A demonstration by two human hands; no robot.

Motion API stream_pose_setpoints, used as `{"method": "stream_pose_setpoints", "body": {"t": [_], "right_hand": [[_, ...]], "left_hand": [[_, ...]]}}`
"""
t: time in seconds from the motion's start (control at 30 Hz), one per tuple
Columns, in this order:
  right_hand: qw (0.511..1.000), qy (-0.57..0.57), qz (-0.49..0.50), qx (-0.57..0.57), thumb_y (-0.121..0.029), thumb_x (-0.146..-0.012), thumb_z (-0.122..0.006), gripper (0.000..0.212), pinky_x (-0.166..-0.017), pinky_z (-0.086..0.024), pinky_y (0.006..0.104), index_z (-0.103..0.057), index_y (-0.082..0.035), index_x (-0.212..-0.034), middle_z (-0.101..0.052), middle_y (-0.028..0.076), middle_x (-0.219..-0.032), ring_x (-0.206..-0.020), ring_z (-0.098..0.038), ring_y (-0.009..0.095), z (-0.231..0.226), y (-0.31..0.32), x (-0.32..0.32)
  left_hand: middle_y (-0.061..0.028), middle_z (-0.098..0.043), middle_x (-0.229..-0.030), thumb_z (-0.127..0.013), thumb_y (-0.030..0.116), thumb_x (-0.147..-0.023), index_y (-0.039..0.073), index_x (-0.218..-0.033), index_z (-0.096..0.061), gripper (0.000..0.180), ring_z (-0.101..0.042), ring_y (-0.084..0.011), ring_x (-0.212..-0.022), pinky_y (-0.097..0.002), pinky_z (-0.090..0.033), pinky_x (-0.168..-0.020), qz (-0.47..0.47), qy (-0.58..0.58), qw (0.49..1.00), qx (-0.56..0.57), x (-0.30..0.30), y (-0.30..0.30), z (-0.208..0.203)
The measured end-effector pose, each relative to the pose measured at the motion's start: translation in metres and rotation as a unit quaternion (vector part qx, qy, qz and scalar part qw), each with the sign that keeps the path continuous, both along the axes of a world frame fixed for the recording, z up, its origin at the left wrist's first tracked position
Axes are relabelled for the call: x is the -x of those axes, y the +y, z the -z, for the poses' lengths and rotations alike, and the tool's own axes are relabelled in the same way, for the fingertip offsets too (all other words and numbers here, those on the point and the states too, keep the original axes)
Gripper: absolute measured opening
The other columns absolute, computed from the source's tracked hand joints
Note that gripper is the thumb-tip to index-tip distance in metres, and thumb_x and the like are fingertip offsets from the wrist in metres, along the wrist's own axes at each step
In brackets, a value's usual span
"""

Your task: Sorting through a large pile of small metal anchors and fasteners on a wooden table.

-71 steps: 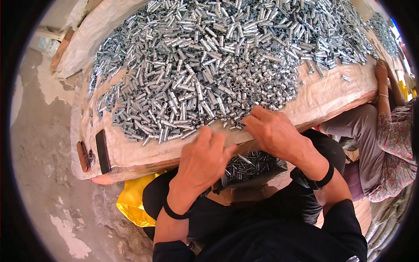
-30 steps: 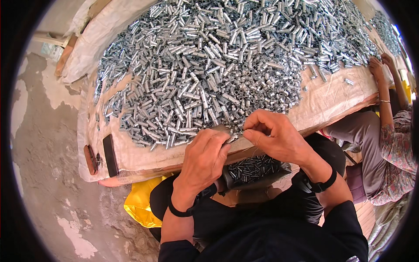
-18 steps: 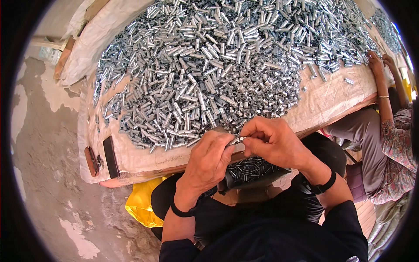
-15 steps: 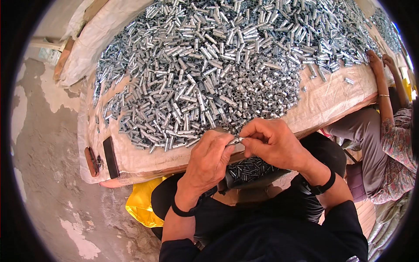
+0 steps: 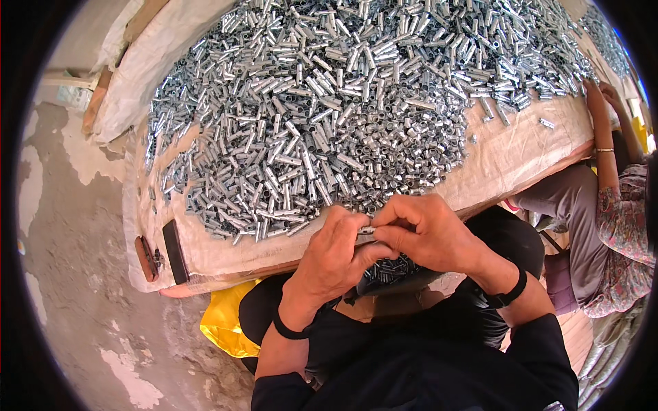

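A small metal piece (image 5: 365, 231) is held near the front edge of the surface (image 5: 521, 149), clamped between the fingers of the left hand (image 5: 329, 248) and the right hand (image 5: 433, 233). Just beyond them, the way across is filled by a heap of slim, shiny tubes (image 5: 274, 137), with short round rings (image 5: 411, 140) massed at its near right. Below, a bin of dark slender parts (image 5: 387, 271) is partly hidden by the hands. At the left corner, a dark flat slab (image 5: 175, 251) is laid beside a brown case (image 5: 145, 259); a glossy yellow bag (image 5: 229, 323) is seen underneath. At the far right, a co-worker's hands (image 5: 596, 94) are seen. Any marking on the metal is too small to be read. The surface is covered with pale, wrinkled woven sheeting.
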State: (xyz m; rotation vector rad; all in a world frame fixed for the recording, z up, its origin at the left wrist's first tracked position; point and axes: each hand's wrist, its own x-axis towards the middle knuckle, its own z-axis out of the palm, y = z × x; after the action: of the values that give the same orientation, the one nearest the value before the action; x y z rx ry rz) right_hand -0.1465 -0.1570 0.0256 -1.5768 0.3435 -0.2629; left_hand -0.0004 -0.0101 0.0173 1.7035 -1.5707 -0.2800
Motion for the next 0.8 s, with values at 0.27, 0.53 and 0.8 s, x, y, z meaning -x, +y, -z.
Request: {"method": "stream_pose_setpoints", "body": {"t": [0.27, 0.53, 0.8], "right_hand": [[0.975, -0.037, 0.041, 0.216, -0.002, -0.092, -0.064, 0.01, -0.062, -0.053, 0.0412, -0.063, 0.002, -0.101, -0.064, 0.017, -0.08, -0.069, -0.067, 0.031, 0.005, -0.019, -0.023], [0.886, -0.02, 0.031, 0.463, 0.007, -0.077, -0.06, 0.029, -0.07, -0.054, 0.0491, -0.055, 0.004, -0.105, -0.059, 0.019, -0.1, -0.082, -0.065, 0.042, 0.019, -0.01, -0.065], [0.889, -0.029, 0.003, 0.456, -0.001, -0.078, -0.065, 0.026, -0.066, -0.053, 0.0504, -0.054, 0.004, -0.102, -0.06, 0.02, -0.095, -0.078, -0.065, 0.043, 0.019, 0.01, -0.057]], "left_hand": [[-0.0133, -0.055, -0.079, -0.078, 0.014, -0.078, 0.003, -0.085, -0.056, 0.026, -0.061, -0.0318, -0.06, -0.0405, -0.049, -0.049, 0.059, -0.089, 0.993, -0.045, 0.011, 0.006, 0.004], [-0.014, -0.058, -0.086, -0.079, 0.02, -0.084, 0.004, -0.092, -0.06, 0.027, -0.064, -0.0329, -0.068, -0.042, -0.052, -0.055, 0.05, -0.118, 0.986, -0.104, 0.014, 0.018, -0.003], [-0.0176, -0.057, -0.094, -0.078, 0.017, -0.085, 0.002, -0.104, -0.06, 0.031, -0.063, -0.0409, -0.078, -0.0484, -0.052, -0.064, -0.044, -0.098, 0.983, -0.149, -0.01, 0.03, -0.011]]}}
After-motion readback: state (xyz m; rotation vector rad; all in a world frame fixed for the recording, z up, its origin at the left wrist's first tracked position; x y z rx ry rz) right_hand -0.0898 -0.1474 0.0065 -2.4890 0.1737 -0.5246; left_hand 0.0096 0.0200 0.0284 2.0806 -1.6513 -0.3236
